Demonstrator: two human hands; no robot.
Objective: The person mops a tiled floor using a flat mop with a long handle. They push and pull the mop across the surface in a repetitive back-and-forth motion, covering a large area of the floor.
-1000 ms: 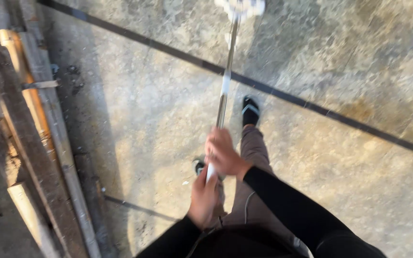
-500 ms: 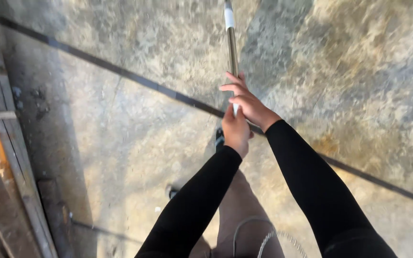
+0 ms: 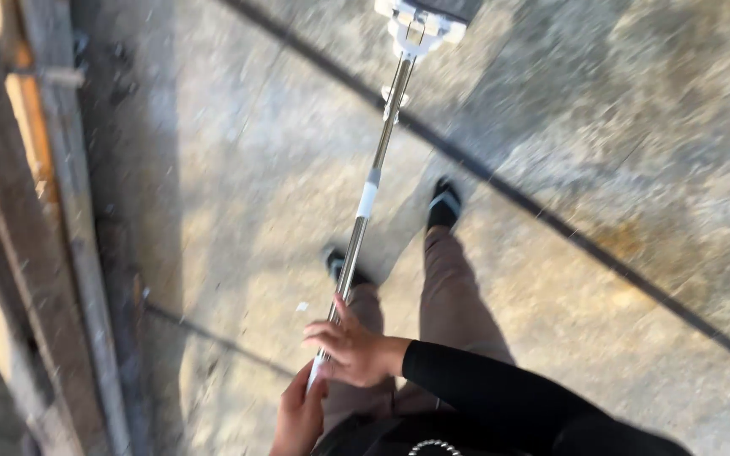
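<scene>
Both hands are wrapped around this metal mop pole (image 3: 371, 181), my right hand (image 3: 350, 348) clamped on it higher up and my left hand (image 3: 299, 415) gripping the very end just below, the two nearly touching. The pole slants up and away from me across the stained concrete floor (image 3: 238, 169) to the white mop head (image 3: 417, 24) at the top edge, passing between my black shoes (image 3: 443, 205), with some weathered wooden planks (image 3: 48, 219) stacked off to my left.
</scene>
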